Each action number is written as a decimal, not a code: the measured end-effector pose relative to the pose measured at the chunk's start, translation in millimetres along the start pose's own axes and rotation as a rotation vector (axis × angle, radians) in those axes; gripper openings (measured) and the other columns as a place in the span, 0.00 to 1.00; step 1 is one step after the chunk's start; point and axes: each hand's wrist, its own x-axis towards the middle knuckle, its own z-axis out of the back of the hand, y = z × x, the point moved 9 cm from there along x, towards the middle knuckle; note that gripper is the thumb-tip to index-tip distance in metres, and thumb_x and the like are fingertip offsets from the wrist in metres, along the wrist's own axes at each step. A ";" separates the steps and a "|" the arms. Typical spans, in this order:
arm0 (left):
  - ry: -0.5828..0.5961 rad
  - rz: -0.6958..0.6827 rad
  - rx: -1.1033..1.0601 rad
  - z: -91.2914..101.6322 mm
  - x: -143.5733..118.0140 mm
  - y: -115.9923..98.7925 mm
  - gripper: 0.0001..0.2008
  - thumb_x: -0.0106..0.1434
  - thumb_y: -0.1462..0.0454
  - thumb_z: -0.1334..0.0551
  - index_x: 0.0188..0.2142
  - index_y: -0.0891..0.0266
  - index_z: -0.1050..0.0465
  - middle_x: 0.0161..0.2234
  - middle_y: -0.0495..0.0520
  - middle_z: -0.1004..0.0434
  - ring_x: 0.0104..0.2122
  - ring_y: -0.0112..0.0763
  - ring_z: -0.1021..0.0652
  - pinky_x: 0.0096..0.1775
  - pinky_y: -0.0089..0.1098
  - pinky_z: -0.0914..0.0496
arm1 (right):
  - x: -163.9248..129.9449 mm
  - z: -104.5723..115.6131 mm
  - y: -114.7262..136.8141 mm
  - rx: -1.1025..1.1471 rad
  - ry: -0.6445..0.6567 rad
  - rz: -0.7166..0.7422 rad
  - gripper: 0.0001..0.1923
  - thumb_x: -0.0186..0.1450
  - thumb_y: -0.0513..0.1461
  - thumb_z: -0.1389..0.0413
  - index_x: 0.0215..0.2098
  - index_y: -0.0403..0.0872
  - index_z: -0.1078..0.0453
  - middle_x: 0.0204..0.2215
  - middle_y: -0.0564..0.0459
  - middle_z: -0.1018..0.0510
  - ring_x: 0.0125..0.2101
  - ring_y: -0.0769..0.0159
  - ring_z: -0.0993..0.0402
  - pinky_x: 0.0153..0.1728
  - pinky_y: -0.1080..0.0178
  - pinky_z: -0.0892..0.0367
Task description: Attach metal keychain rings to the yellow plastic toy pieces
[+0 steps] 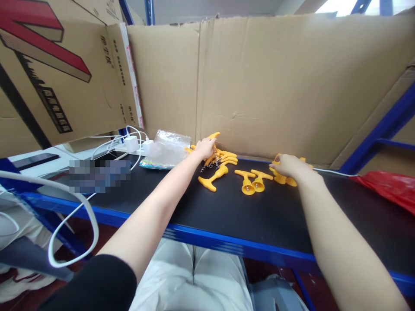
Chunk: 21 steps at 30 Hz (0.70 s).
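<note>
Yellow plastic horns (248, 181): three lie loose at 12 o'clock; my left hand (205, 148) grips one in the pile (223, 156), my right hand (288, 165) another.

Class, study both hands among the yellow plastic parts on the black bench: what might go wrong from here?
1. The left hand rests on a tangled pile of yellow parts with small chains; lifting one may drag others.
2. The right hand covers parts by the cardboard wall; some could slip out of sight.
</note>
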 end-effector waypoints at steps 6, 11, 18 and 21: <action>0.156 0.031 0.011 -29.0 4.9 0.1 0.31 0.60 0.65 0.46 0.63 0.52 0.48 0.56 0.59 0.35 0.56 0.46 0.35 0.53 0.48 0.40 | -20.0 14.2 60.0 -0.037 0.053 0.184 0.13 0.61 0.44 0.47 0.40 0.47 0.27 0.37 0.45 0.21 0.37 0.57 0.25 0.34 0.59 0.33; 0.062 0.060 0.026 -21.7 2.2 -1.2 0.27 0.59 0.67 0.47 0.59 0.53 0.40 0.53 0.61 0.35 0.53 0.46 0.34 0.51 0.47 0.39 | -32.8 9.2 94.3 0.079 0.076 0.286 0.11 0.63 0.42 0.49 0.38 0.48 0.27 0.34 0.50 0.21 0.34 0.63 0.26 0.32 0.64 0.35; -0.044 0.083 0.020 17.6 -9.5 -11.9 0.22 0.58 0.68 0.47 0.53 0.59 0.33 0.51 0.62 0.33 0.53 0.45 0.33 0.50 0.45 0.37 | -49.3 10.6 128.8 0.136 0.079 0.421 0.11 0.63 0.42 0.51 0.34 0.49 0.27 0.30 0.52 0.22 0.30 0.64 0.27 0.29 0.65 0.38; -0.024 0.067 -0.026 37.7 -23.5 -23.2 0.17 0.60 0.66 0.48 0.46 0.61 0.28 0.47 0.61 0.28 0.48 0.43 0.28 0.47 0.41 0.35 | -56.1 7.4 143.9 0.156 0.084 0.489 0.11 0.64 0.42 0.51 0.35 0.49 0.27 0.31 0.51 0.22 0.31 0.63 0.27 0.31 0.64 0.36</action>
